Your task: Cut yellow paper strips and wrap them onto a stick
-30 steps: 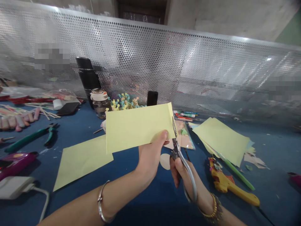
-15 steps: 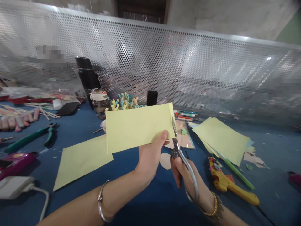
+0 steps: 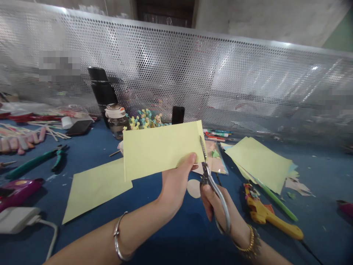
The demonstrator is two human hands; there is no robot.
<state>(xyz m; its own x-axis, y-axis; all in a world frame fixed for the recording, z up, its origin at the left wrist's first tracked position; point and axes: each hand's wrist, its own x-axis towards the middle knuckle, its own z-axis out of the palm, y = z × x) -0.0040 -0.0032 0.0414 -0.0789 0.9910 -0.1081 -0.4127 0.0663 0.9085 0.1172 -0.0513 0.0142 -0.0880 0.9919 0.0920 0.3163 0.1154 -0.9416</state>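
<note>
Scissors [image 3: 205,170] creep left over the yellow paper's [image 3: 162,149] right margin; left hand [image 3: 176,184] pinches that paper above the table [image 3: 176,239], right hand [image 3: 216,198] grips the scissors; margin's still attached, cutting seemingly unfinished.

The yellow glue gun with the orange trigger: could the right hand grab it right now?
Probably not as things stand: the right hand is busy gripping silver metal scissors, their blades at the pale yellow paper. The way across to the yellow glue gun looks free, though.
</note>
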